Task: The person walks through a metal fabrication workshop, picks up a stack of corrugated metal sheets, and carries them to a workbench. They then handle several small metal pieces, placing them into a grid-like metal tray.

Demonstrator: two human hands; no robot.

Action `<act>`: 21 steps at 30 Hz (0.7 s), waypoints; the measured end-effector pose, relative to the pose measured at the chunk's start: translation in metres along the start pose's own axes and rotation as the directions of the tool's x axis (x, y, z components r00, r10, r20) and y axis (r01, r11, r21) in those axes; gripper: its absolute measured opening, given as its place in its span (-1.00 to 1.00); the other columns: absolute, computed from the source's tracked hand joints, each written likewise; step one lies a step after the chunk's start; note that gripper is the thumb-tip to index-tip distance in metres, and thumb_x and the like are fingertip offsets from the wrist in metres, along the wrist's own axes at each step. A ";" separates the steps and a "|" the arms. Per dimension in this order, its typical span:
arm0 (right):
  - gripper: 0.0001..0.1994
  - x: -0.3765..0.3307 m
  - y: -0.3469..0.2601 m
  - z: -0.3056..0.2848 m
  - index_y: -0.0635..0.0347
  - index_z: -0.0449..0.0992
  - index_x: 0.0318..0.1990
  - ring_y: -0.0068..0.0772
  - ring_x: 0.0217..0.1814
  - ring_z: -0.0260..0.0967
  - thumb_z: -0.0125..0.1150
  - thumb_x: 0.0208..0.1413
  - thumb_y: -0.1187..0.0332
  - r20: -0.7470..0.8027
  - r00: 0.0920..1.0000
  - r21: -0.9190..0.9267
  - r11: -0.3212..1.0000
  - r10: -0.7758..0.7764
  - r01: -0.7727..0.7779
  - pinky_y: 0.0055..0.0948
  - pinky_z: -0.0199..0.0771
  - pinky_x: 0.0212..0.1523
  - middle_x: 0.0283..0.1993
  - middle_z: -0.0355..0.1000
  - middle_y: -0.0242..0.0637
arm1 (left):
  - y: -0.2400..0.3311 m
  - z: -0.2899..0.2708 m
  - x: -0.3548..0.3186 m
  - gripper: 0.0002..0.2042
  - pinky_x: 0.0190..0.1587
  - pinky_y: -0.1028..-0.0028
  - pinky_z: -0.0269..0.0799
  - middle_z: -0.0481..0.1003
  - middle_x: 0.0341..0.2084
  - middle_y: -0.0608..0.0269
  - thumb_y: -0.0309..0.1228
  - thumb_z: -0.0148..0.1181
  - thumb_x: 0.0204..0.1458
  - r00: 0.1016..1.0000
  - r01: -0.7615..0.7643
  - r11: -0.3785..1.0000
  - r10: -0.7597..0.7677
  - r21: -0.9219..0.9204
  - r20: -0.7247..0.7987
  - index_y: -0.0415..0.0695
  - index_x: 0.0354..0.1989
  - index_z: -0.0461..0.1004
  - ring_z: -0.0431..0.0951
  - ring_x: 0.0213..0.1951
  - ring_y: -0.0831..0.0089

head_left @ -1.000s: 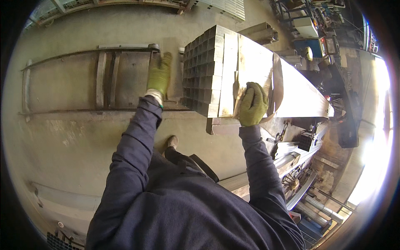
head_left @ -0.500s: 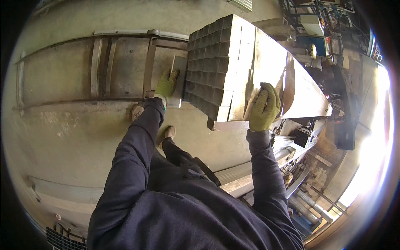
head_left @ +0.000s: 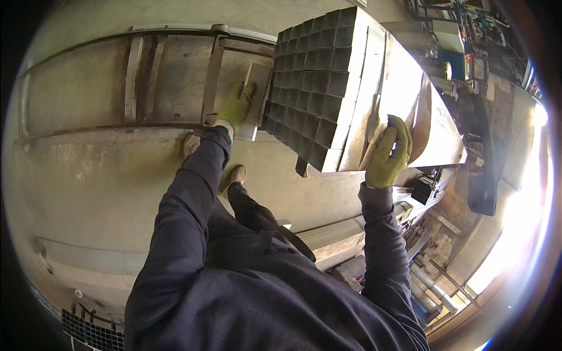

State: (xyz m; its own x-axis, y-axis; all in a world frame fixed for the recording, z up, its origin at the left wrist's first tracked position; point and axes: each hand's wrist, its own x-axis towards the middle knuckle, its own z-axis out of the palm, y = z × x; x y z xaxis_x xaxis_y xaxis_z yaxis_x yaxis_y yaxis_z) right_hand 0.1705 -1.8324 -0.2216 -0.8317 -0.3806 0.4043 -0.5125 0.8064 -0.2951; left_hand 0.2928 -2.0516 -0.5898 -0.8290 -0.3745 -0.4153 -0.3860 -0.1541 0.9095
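My left hand, in a green knit glove, grips a flat grey board by its left side. The board stands close beside the open ends of a large stack of square metal tubes. My right hand, in a matching glove, rests at the near edge of the stack's bright top with its fingers curled. A narrow brown strip lies against that hand; what the fingers hold, if anything, is hidden. More brown sheet curves across the top farther right.
A low metal frame with crossbars runs along the floor to the left. My shoes stand near it. Long metal profiles lie behind me on the right, and a dark grid sits at lower left. Machinery fills the far right.
The view has shifted, so the stack appears slightly farther right and its tube ends show more. Both hands keep nearly the same places on the board and the stack.
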 end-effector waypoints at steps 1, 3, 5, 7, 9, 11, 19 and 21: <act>-0.72 0.000 0.000 0.000 0.36 0.67 0.01 -0.10 0.10 0.56 0.05 0.40 0.41 0.002 1.000 -0.004 1.000 -0.001 0.001 -0.21 0.53 0.20 0.06 0.62 -0.07 | -0.020 -0.017 0.001 -0.29 0.35 0.06 0.39 0.39 0.38 -0.19 0.12 0.02 0.41 1.000 0.013 0.980 -0.009 0.197 -0.023 -0.27 0.44 0.31 0.43 0.35 -0.16; -0.72 0.001 0.000 0.000 0.37 0.67 0.02 -0.11 0.11 0.56 0.04 0.42 0.41 0.011 1.000 0.000 1.000 0.025 -0.025 -0.22 0.54 0.21 0.05 0.63 -0.08 | -0.060 -0.056 0.004 -0.30 0.36 0.10 0.38 0.30 0.46 -0.10 0.12 0.03 0.40 0.979 -0.143 0.787 0.203 0.601 -0.032 -0.24 0.45 0.29 0.37 0.41 -0.06; -0.72 0.000 0.001 0.001 0.38 0.66 0.03 -0.12 0.12 0.56 0.03 0.42 0.42 0.006 1.000 -0.033 0.999 0.015 -0.015 -0.22 0.54 0.20 0.06 0.63 -0.08 | -0.076 -0.049 0.007 -0.30 0.36 0.14 0.38 0.21 0.54 -0.01 0.12 0.04 0.39 0.921 -0.300 0.562 0.382 0.771 0.080 -0.21 0.47 0.28 0.31 0.47 0.03; -0.71 0.000 0.003 0.001 0.38 0.66 0.04 -0.13 0.11 0.57 0.03 0.44 0.42 0.007 1.000 -0.038 0.999 0.011 -0.011 -0.24 0.55 0.21 0.08 0.62 -0.06 | -0.068 -0.013 0.002 -0.35 0.30 0.04 0.43 0.34 0.46 -0.10 0.08 0.02 0.40 0.987 -0.116 0.858 0.157 -0.501 0.040 -0.18 0.44 0.31 0.38 0.41 -0.10; -0.71 -0.001 0.005 0.001 0.39 0.66 0.04 -0.14 0.11 0.57 0.03 0.44 0.42 0.010 0.999 0.013 0.999 0.037 -0.037 -0.25 0.55 0.21 0.07 0.62 -0.06 | -0.034 0.041 -0.020 -0.42 0.16 -0.13 0.44 0.51 0.15 -0.38 0.06 -0.03 0.42 0.965 -0.067 0.987 0.101 0.146 -0.242 -0.15 0.38 0.34 0.46 0.20 -0.43; -0.71 -0.001 0.006 0.001 0.38 0.65 0.06 -0.15 0.12 0.57 0.03 0.44 0.42 0.032 0.999 0.038 0.999 0.035 -0.037 -0.26 0.54 0.22 0.07 0.62 -0.07 | -0.001 0.025 -0.031 -0.43 0.16 -0.09 0.46 0.51 0.19 -0.35 0.04 -0.04 0.43 0.989 0.086 0.984 -0.066 0.156 -0.133 -0.15 0.38 0.35 0.50 0.21 -0.38; -0.70 -0.001 0.005 0.001 0.35 0.64 0.10 -0.15 0.18 0.53 0.01 0.45 0.41 0.034 0.999 -0.032 0.999 0.033 -0.031 -0.23 0.50 0.26 0.10 0.60 -0.08 | 0.091 -0.024 -0.059 -0.42 0.28 -0.03 0.44 0.42 0.31 -0.32 -0.05 -0.07 0.45 0.999 0.019 0.947 -0.004 -0.321 0.048 -0.14 0.49 0.27 0.52 0.24 -0.25; -0.70 -0.001 0.006 0.000 0.35 0.65 0.09 -0.14 0.19 0.53 0.02 0.45 0.40 0.025 0.999 0.012 0.999 0.044 -0.044 -0.21 0.49 0.26 0.11 0.60 -0.09 | 0.082 0.009 -0.059 -0.39 0.32 -0.05 0.41 0.35 0.39 -0.33 -0.04 -0.04 0.42 0.961 0.276 0.946 -0.275 0.168 -0.029 -0.15 0.51 0.25 0.49 0.28 -0.26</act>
State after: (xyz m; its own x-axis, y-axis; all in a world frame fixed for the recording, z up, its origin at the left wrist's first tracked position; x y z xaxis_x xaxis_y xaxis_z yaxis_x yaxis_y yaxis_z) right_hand 0.1686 -1.8269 -0.2236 -0.8584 -0.3563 0.3690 -0.4779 0.8169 -0.3230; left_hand 0.3060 -2.0339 -0.4907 -0.6787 -0.3445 -0.6486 -0.6620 -0.0955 0.7434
